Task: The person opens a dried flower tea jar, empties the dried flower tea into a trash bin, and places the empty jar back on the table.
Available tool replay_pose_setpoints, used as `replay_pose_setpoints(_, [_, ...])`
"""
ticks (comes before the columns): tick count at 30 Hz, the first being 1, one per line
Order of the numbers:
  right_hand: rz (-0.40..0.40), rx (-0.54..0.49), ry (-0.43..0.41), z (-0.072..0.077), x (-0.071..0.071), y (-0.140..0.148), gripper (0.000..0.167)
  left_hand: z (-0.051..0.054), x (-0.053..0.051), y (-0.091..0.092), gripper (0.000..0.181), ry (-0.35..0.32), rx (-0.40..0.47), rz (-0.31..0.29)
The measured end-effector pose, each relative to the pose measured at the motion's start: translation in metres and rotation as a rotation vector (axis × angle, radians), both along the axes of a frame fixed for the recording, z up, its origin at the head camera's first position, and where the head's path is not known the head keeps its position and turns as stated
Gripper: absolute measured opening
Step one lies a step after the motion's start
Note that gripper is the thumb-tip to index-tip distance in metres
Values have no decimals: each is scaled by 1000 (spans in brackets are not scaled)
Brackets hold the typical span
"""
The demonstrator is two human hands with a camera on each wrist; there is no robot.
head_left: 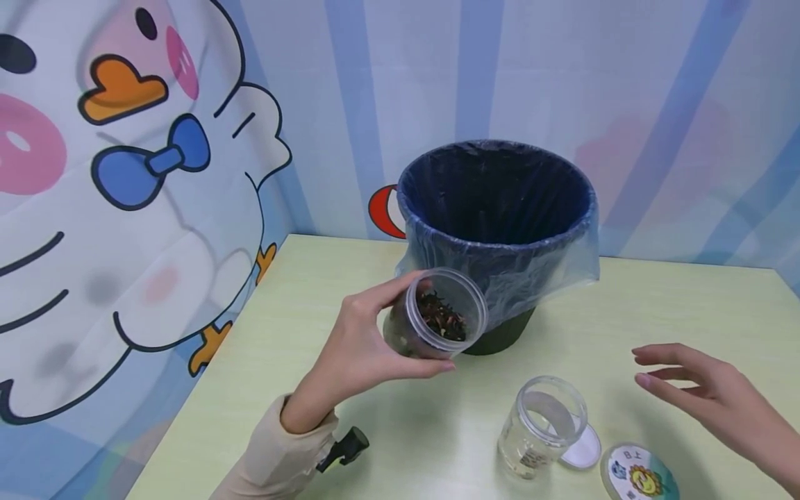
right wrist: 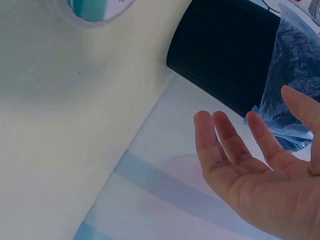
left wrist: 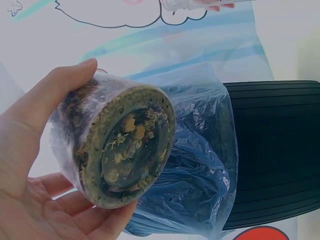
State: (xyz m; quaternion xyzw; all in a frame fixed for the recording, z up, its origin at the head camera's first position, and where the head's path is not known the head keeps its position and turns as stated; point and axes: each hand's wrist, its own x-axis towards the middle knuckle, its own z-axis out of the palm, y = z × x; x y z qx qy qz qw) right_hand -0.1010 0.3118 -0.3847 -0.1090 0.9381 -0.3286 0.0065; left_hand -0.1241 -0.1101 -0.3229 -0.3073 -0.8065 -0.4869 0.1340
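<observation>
My left hand (head_left: 369, 340) grips a clear jar (head_left: 400, 326) of dark dried bits, its uncovered mouth tilted toward the head camera, in front of a lined bin (head_left: 500, 278). In the left wrist view the jar's base (left wrist: 132, 145) shows yellowish pieces inside, with the thumb and fingers of the left hand (left wrist: 55, 150) around its side. The right hand (head_left: 719, 396) is held above the table at the right, holding nothing, its fingers slightly bent. In the right wrist view, the right hand (right wrist: 265, 185) has its fingers spread apart.
A second clear jar (head_left: 528, 437), without a lid, stands upright at the front of the table (head_left: 350, 292). Beside it lie a white lid (head_left: 584, 448) and a round lid with a sun picture (head_left: 640, 476). A cartoon-printed cloth (head_left: 412, 90) hangs behind.
</observation>
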Motion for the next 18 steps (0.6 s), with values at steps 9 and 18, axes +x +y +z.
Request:
replay_pose_setpoints(9, [35, -104, 87, 7, -14, 1, 31, 2, -2, -2, 89, 23, -4, 17])
replay_pose_setpoints(18, [38, -157, 57, 19, -27, -7, 35, 4, -2, -4, 88, 26, 1, 44])
